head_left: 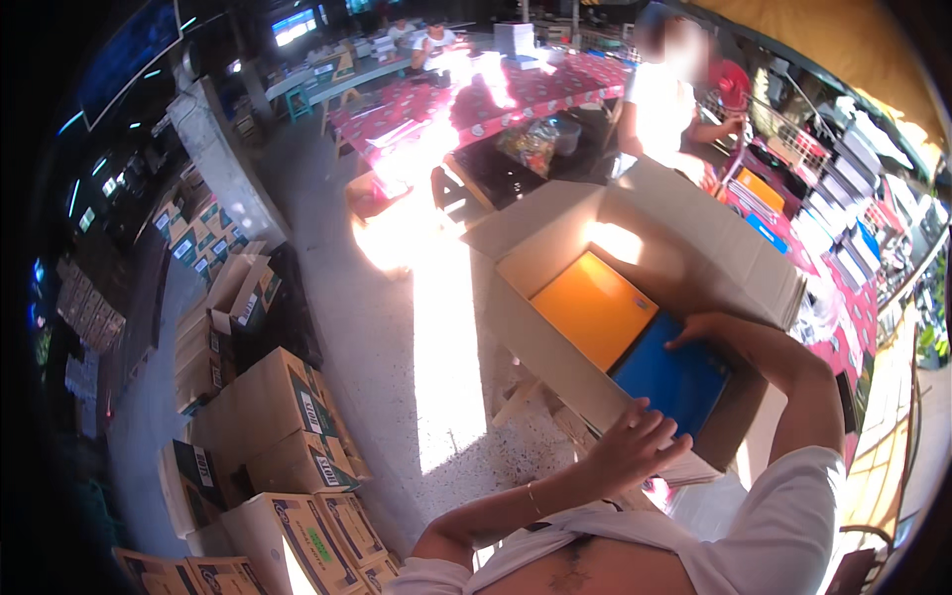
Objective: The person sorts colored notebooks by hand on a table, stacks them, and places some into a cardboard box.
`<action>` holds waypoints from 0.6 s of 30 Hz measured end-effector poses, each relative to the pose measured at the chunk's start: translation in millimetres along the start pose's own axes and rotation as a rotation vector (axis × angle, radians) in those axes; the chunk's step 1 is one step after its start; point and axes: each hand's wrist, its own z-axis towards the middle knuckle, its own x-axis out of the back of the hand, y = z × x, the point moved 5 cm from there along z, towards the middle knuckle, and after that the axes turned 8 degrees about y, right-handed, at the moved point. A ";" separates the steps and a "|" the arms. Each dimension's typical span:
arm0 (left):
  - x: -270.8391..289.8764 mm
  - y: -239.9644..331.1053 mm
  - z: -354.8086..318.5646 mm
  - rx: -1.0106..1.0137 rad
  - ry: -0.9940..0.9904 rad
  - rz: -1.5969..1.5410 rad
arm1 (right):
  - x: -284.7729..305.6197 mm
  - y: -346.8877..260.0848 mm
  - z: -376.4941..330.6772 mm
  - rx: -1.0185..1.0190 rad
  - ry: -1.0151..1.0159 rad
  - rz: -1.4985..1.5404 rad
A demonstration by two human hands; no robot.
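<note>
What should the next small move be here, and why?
Probably a gentle press of the right hand to settle the blue book: the hand is at its far edge, and the book lies beside the orange book inside the open carton.

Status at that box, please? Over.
Right hand at blue book, inside cardboard box. Left hand by near rim. Orange book alongside. Flaps open, nothing seen blocking.
</note>
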 end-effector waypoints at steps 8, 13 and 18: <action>0.3 -1.4 -3.9 -0.032 0.141 -0.077 | -4.0 10.0 -16.5 -0.204 -0.071 0.219; -15.4 0.0 -7.8 -0.033 0.246 -0.045 | 8.8 3.7 -45.2 -0.209 -0.008 0.197; -9.5 0.3 -5.7 -0.048 0.253 0.030 | 23.1 -10.7 -76.4 -0.203 -0.008 0.231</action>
